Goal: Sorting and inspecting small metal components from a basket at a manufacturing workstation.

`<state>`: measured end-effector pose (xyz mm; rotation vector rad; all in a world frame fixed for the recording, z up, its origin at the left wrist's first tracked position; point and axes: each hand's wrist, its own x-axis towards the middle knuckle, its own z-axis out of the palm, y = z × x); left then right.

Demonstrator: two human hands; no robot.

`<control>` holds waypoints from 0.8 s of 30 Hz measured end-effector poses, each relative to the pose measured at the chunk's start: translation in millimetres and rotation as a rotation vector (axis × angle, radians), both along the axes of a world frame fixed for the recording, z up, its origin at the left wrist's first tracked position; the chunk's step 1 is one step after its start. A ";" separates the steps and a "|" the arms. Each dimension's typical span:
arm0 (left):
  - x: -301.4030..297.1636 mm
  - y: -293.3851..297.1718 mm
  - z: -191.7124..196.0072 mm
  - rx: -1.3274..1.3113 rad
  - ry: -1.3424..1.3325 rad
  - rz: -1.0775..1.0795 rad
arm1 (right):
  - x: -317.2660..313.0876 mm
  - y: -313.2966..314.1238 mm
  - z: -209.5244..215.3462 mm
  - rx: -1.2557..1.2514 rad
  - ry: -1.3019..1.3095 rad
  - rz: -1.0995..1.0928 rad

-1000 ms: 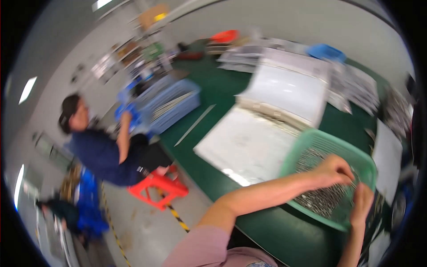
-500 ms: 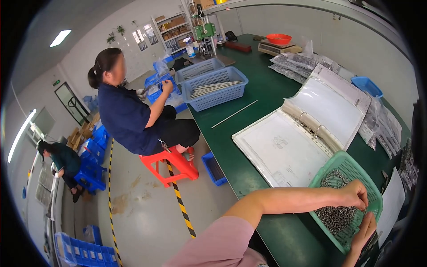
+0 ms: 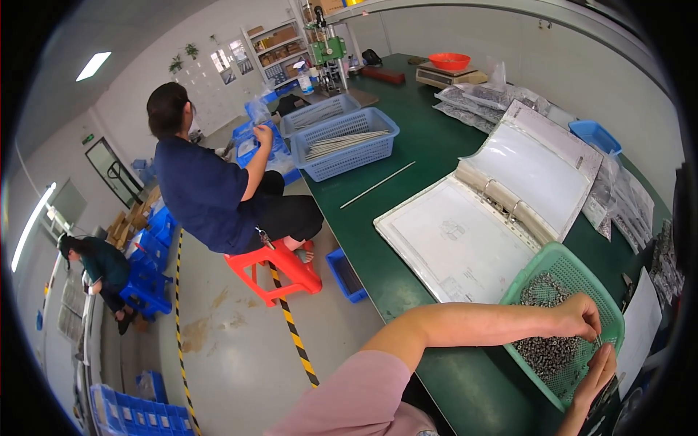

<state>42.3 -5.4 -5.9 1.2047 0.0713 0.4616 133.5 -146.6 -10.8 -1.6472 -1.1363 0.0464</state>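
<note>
Over the right side of a green mesh basket (image 3: 613, 317), both my hands work close together with their fingertips nearly meeting. A heap of small dark metal parts (image 3: 547, 349), nut-like in look, lies in the basket below them. My left hand (image 3: 579, 317) comes across from the left with thumb and fingers pinched. From the lower edge rises my right hand (image 3: 598, 372), its fingers pressed together as well. A thin shiny sliver shows between the fingertips; what each hand grips is too small to name.
An open ring binder (image 3: 458, 236) lies beside the basket on the green table (image 3: 349, 236). A thin rod (image 3: 376, 185) and a blue basket of rods (image 3: 349, 161) are farther off. Bags of parts (image 3: 491, 100) sit at the back. A co-worker (image 3: 200, 174) sits on a red stool (image 3: 273, 272).
My hands stay over the basket, and a thin sliver now shows between the fingertips. The nearer co-worker has turned their head away from me. The whole view has shifted slightly.
</note>
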 end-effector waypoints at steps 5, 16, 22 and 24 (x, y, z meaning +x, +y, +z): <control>-1.3 1.9 -0.2 0.010 0.011 -0.035 | -0.8 0.6 -0.8 -0.022 0.001 0.023; -2.0 13.1 1.4 0.304 0.184 0.408 | 7.6 3.0 -5.6 0.072 0.087 -0.030; -6.3 -9.3 -7.1 1.293 0.318 0.196 | 8.5 -11.1 -1.4 0.075 0.040 -0.119; -13.1 -13.6 -15.9 1.515 0.157 0.114 | -1.5 -5.6 5.8 0.059 -0.006 -0.117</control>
